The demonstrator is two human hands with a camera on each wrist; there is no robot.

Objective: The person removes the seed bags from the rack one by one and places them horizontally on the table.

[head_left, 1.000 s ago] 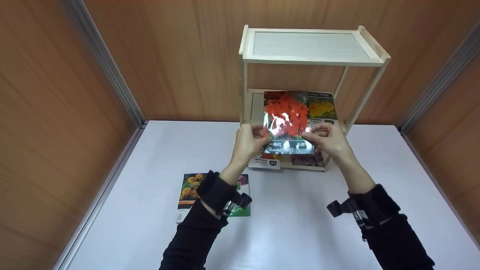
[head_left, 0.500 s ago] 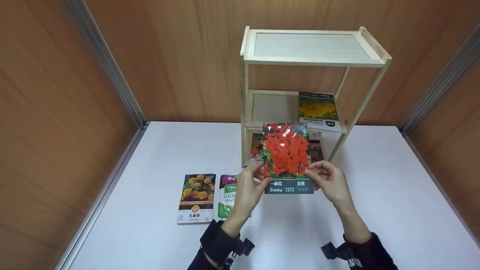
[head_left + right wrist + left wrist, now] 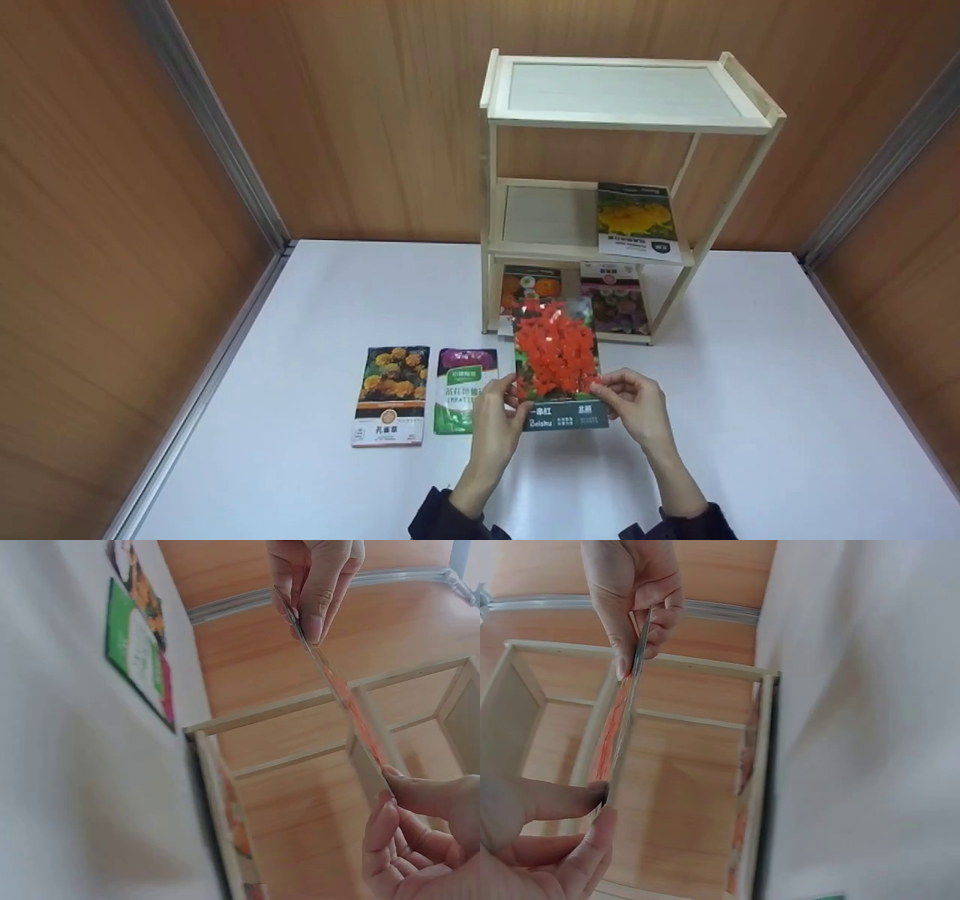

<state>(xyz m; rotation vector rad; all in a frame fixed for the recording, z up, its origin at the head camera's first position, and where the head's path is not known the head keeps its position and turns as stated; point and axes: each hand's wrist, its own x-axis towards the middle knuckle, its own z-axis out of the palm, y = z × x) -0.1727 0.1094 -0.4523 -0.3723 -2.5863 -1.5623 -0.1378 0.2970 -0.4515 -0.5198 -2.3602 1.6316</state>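
A seed packet with red flowers and a dark lower band (image 3: 556, 356) is held between both hands in front of the shelf. My left hand (image 3: 496, 427) pinches its lower left edge between thumb and fingers. At the lower right edge, the thumb and fingers of my right hand (image 3: 637, 409) pinch it too. Both wrist views show the packet nearly edge-on, raised off the white table, with a hand at each side. Left of it on the table lie an orange-flower packet (image 3: 390, 397) and a green and purple packet (image 3: 459, 390), the latter partly behind my left hand.
A pale wooden shelf (image 3: 592, 251) stands at the back. A yellow-flower packet (image 3: 637, 219) lies at the right of its middle tier. Below are another orange-flower packet (image 3: 531, 282) and a purple-flower packet (image 3: 615, 298). Wood-grain walls (image 3: 360, 120) enclose the white table (image 3: 315, 315).
Both hands have drawn the red-flower packet back from the middle tier, toward the body and down, then slightly left. The middle tier's left part and the table packets have come into view.
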